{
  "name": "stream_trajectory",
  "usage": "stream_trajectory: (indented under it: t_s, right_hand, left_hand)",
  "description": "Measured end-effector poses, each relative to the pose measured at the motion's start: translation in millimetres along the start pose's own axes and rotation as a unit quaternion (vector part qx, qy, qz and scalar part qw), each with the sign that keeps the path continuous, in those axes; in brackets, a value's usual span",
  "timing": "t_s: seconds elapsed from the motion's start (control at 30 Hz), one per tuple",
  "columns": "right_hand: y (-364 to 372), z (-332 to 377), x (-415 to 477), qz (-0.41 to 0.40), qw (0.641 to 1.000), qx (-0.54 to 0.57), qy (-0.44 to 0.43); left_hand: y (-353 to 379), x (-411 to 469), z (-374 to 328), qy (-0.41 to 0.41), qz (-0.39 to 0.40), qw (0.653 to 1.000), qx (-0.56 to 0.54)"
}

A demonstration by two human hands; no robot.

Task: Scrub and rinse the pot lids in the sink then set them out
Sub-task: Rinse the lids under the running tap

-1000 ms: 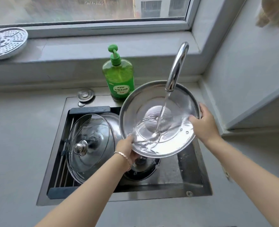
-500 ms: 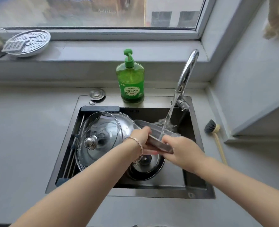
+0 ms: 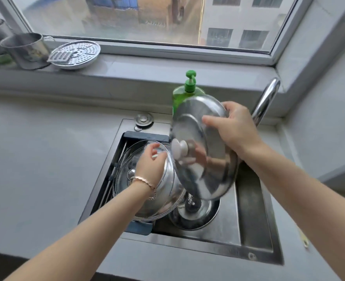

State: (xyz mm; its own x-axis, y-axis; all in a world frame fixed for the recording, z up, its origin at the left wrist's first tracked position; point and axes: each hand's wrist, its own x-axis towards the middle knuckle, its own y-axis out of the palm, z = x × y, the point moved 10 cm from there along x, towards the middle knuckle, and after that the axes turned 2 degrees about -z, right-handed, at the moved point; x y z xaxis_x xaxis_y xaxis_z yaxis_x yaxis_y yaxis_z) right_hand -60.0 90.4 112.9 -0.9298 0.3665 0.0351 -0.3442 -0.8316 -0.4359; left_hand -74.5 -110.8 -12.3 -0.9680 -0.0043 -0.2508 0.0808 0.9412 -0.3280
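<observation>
A steel pot lid point(image 3: 206, 163) with a white knob is tilted on edge above the sink point(image 3: 250, 230), its domed top facing me. My right hand point(image 3: 232, 128) grips its upper rim, thumb on the top face. My left hand point(image 3: 151, 165) hovers near the knob with loosely spread fingers, holding nothing. Below it a glass lid point(image 3: 127, 185) with a metal knob leans in the left of the sink. Another steel lid point(image 3: 196, 216) lies at the bottom of the basin.
The faucet point(image 3: 266, 98) arcs at the back right; no water stream shows. A green soap bottle point(image 3: 185, 92) stands behind the held lid. On the windowsill sit a perforated steamer plate point(image 3: 76, 55) and a metal cup point(image 3: 25, 49). Grey countertop point(image 3: 46, 159) lies left of the sink.
The lid has come out from under the water and been flipped dome side toward me. My left hand has let go of its rim. The view tilted up.
</observation>
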Motion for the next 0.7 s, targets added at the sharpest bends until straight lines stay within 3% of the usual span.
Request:
stream_trajectory:
  t_s: [0.13, 0.3, 0.43, 0.57, 0.7]
  right_hand:
    - [44.6, -25.9, 18.8, -0.037, 0.981, 0.154, 0.108]
    - [137.8, -106.9, 2.2, -0.042, 0.914, 0.262, 0.308]
    - [183.3, -139.8, -23.2, -0.048, 0.856, 0.312, 0.409]
    - [196.2, -156.6, -34.8, -0.054, 0.842, 0.301, 0.445]
    - [198.2, -154.8, -30.9, -0.023, 0.876, 0.219, 0.429]
  left_hand:
    - [-34.7, 16.4, 3.4, 0.026, -0.039, 0.999, 0.025]
    - [-49.1, 34.0, 31.1, 0.011, -0.017, 0.99, 0.138]
    - [-46.3, 54.8, 65.2, -0.013, 0.037, 0.959, 0.282]
    - [-42.9, 68.5, 83.6, -0.034, 0.074, 0.94, 0.332]
    - [-40.9, 77.3, 93.6, -0.043, 0.086, 0.941, 0.323]
